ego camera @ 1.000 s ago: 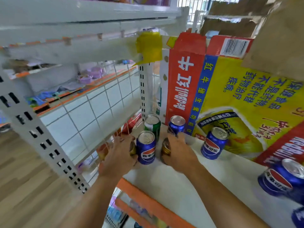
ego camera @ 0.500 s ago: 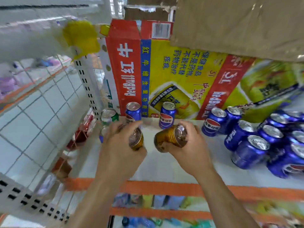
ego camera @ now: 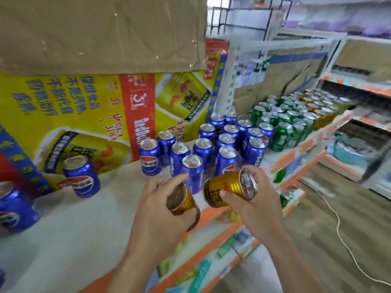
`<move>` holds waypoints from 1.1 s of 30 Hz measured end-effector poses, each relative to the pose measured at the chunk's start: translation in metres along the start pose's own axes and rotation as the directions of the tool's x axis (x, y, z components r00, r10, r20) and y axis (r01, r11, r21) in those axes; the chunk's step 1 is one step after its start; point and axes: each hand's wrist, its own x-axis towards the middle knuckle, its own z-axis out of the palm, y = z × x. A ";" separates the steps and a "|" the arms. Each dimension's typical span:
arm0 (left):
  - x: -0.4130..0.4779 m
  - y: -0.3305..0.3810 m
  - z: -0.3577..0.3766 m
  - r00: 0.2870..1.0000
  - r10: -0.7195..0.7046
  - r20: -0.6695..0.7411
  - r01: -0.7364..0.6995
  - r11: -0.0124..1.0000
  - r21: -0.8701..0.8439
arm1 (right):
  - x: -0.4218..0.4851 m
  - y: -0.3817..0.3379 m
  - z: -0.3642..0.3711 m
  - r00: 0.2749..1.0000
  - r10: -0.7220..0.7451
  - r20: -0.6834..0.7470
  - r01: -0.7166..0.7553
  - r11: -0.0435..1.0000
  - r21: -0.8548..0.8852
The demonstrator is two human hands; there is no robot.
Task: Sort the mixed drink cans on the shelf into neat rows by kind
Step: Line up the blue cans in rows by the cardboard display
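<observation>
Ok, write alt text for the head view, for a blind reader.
A person's left hand grips a gold can and the right hand a second gold can, over a white shelf. Blue cans stand grouped behind, green cans farther right, a yellow carton at the back.

left hand (ego camera: 156, 210) grips gold can (ego camera: 182, 200), right hand (ego camera: 261, 206) grips second can (ego camera: 227, 187)

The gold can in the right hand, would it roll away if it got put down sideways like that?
Probably yes: the gold can is tilted nearly on its side in the right hand, and its round body would likely roll on the flat shelf. Its shiny metal looks smooth, so maybe slippery. It seems stiff, since the fingers leave no visible dent.
</observation>
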 end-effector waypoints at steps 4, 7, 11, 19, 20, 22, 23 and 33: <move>0.028 0.015 0.061 0.995 0.060 0.077 -0.061 0.998 0.014 | 0.019 0.038 -0.049 0.986 0.069 -0.154 -0.066 0.998 0.022; 0.048 0.034 0.113 0.989 0.099 0.109 -0.101 0.995 0.015 | 0.044 0.070 -0.087 0.974 0.096 -0.204 -0.086 0.995 0.056; 0.080 0.062 0.196 0.985 0.117 0.124 -0.125 0.991 0.056 | 0.101 0.122 -0.137 0.967 0.050 -0.252 -0.035 0.997 0.066; 0.185 0.145 0.372 0.992 0.119 0.038 -0.123 0.984 0.132 | 0.233 0.215 -0.272 0.980 -0.031 -0.196 0.040 0.998 0.043; 0.195 0.156 0.388 0.991 0.124 0.043 -0.129 0.981 0.143 | 0.247 0.222 -0.286 0.982 -0.039 -0.185 0.045 0.999 0.029; 0.215 0.173 0.413 0.988 0.140 0.058 -0.147 0.978 0.150 | 0.272 0.235 -0.309 0.983 -0.044 -0.175 0.049 0.999 0.020; 0.225 0.179 0.423 0.987 0.150 0.056 -0.156 0.977 0.145 | 0.283 0.241 -0.317 0.982 -0.052 -0.179 0.057 0.998 0.024; 0.322 0.202 0.511 0.982 0.187 0.024 -0.188 0.981 0.046 | 0.398 0.298 -0.364 0.992 -0.092 -0.085 0.093 0.996 0.006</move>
